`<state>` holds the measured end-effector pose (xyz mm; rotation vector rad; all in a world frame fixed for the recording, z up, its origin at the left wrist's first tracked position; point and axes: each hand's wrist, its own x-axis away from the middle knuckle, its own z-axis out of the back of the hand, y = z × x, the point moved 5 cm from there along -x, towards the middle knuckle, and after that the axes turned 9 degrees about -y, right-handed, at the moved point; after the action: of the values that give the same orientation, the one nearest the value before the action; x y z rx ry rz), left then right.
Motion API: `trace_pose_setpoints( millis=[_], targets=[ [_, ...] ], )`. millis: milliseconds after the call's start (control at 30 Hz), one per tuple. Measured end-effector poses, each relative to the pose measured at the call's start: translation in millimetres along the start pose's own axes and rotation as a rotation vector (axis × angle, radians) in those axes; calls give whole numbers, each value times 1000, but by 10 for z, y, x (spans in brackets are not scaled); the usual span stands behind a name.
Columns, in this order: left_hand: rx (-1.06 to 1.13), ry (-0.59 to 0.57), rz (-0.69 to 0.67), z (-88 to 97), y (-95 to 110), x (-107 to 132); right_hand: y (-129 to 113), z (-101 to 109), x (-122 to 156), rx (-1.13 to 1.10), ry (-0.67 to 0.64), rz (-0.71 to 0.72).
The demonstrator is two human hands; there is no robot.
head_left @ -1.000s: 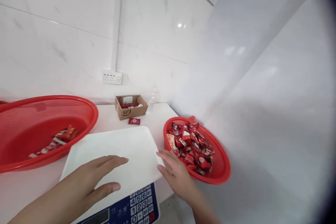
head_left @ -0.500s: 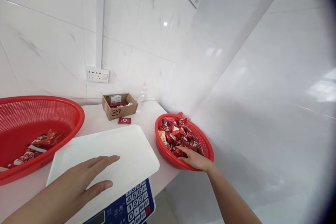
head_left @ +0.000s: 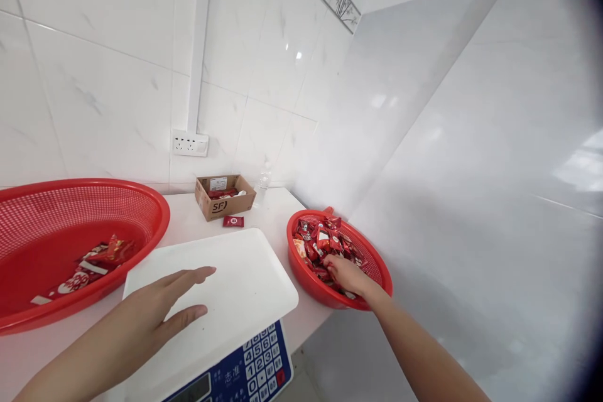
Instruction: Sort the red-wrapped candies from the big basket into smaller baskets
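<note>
My left hand (head_left: 155,311) lies flat with its fingers stretched out on the white tray of a weighing scale (head_left: 226,301). My right hand (head_left: 347,274) reaches into a small red basket (head_left: 377,264) at the counter's right end, fingers curled down among the red-wrapped candies (head_left: 323,242). Whether the fingers hold a candy is hidden. A blue keypad (head_left: 257,364) sits at the scale's front.
A large red basket (head_left: 70,226) with a few red packets stands at the left. A small cardboard box (head_left: 225,196), a loose red packet (head_left: 233,221) and a clear bottle (head_left: 264,179) sit near the tiled wall. A wall socket (head_left: 190,143) is above them.
My right hand went from the scale's right edge into the small red basket and now digs in the candies. My left hand stayed on the tray.
</note>
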<state>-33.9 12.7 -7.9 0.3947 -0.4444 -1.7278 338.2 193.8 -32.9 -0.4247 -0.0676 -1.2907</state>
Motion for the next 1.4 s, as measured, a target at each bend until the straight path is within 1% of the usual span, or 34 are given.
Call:
trace_pose_setpoints(
  millis=[133,200,300,367,433,567,667,733,767,833,967,1067,1133,1233,1333,1400],
  targets=[
    [16,33,-27,32,35,16,30,258,47,-109,195,-19],
    [27,47,-57,49,65,22,-17,395,98,-194,291,-13],
    [43,31,-77,63,107,34,-243,535,198,-356,390,54],
    [48,5,-63,65,134,45,-494,543,253,-485,391,129],
    [50,-18,-44,65,168,56,-806,468,279,-625,328,221],
    [59,-50,-22,65,251,63,-1470,204,272,-870,169,414],
    [54,-52,1,60,280,34,-1883,-34,234,-1194,-71,532],
    [37,-51,10,46,273,3,-2056,-169,206,-1329,-206,542],
    [26,-54,12,33,263,-11,-2096,-221,189,-1329,-226,527],
    [5,-80,10,-6,238,-36,-2095,-293,146,-1254,-191,494],
    [-26,-163,1,-102,193,-64,-1940,-351,97,-951,-34,505],
    [-57,-186,-28,-146,184,-79,-1867,-379,154,-711,7,571],
    [-84,-200,-45,-168,183,-90,-1883,-399,239,-551,-4,633],
    [-105,-215,-39,-179,173,-104,-1955,-448,374,-365,-81,679],
    [-119,-203,3,-140,148,-101,-2026,-484,484,-266,-142,682],
    [-118,-168,27,-80,130,-77,-2065,-505,550,-215,-180,697]
  ],
)
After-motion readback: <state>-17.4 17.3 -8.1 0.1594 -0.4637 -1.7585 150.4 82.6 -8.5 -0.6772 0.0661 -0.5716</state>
